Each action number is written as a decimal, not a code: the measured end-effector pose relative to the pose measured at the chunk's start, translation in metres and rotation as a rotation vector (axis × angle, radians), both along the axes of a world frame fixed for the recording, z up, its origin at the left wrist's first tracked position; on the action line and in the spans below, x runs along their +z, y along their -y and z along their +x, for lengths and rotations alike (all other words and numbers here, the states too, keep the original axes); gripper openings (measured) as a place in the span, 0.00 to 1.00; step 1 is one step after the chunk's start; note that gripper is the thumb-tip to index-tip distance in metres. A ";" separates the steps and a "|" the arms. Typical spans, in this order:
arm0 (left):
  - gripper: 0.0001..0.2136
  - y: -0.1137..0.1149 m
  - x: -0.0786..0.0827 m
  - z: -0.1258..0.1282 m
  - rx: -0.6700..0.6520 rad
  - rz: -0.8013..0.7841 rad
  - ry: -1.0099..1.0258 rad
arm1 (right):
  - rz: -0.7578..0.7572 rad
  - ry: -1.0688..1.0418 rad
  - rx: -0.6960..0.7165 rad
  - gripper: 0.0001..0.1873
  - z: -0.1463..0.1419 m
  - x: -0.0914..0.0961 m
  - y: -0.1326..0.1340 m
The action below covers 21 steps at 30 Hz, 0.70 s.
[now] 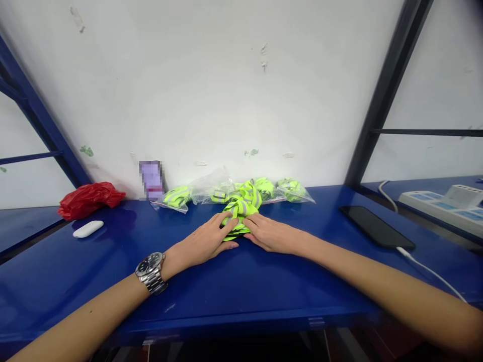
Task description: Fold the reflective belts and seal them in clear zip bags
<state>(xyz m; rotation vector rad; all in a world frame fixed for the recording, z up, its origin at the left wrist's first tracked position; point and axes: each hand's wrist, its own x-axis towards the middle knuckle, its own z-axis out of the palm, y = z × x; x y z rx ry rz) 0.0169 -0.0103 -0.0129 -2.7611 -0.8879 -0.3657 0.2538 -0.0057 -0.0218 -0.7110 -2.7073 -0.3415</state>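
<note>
A bundle of neon-yellow reflective straps [241,207] with grey bands lies folded on the blue table in front of me. My left hand [209,237] grips its left side, with the thumb low near the table and the fingers curled over the fabric. From the right, my right hand [269,232] pinches the near edge, its fingertips partly hidden in the folds. Just behind sit clear plastic bags with similar straps: one bag [178,197] to the left, another bag [292,190] to the right. A mostly flat clear bag [213,183] lies between them.
On the left are a crumpled red plastic bag [90,198] and a white earbud case [88,229]. A blurred phone [152,180] leans on the wall. To the right lie a black phone [377,226] with a white cable and a power strip [445,205].
</note>
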 end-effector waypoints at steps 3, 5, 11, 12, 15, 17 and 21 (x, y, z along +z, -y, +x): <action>0.19 -0.009 -0.005 -0.001 -0.019 0.015 0.035 | -0.040 -0.068 0.012 0.16 0.001 -0.001 -0.001; 0.17 -0.012 -0.008 -0.001 -0.032 0.016 0.041 | -0.072 -0.122 0.026 0.16 0.001 -0.002 -0.002; 0.10 -0.013 -0.010 0.002 -0.065 0.001 0.096 | -0.131 -0.190 -0.042 0.16 -0.001 -0.008 -0.001; 0.10 -0.012 -0.009 0.001 -0.070 -0.005 0.097 | -0.141 -0.199 -0.046 0.16 -0.002 -0.009 0.000; 0.10 -0.010 -0.007 0.002 -0.053 -0.025 0.095 | -0.175 -0.253 -0.046 0.14 -0.003 -0.009 0.001; 0.09 -0.006 -0.004 0.004 -0.001 -0.045 0.106 | -0.215 -0.310 -0.061 0.13 -0.005 -0.006 0.003; 0.04 0.002 0.007 0.012 0.195 -0.119 0.147 | -0.349 -0.397 -0.069 0.16 -0.010 0.002 0.007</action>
